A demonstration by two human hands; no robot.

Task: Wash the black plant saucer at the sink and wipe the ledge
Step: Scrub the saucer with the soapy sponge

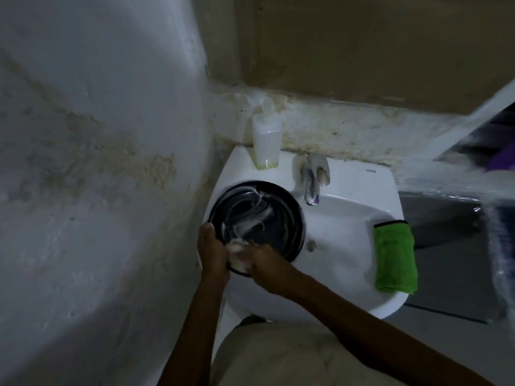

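Head view: black saucer (278, 227) leans in sink's (362, 188) left half. Left hand (212, 247) grips its near rim; right hand (266, 263) clutches a pale sponge (237, 256) at same rim, so rest of saucer lies beyond fingers, twd tap (312, 185).

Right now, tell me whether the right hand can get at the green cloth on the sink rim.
Probably yes. The green cloth hangs over the sink rim, only bare porcelain between it and the right hand, though that hand first must drop its soapy pad.
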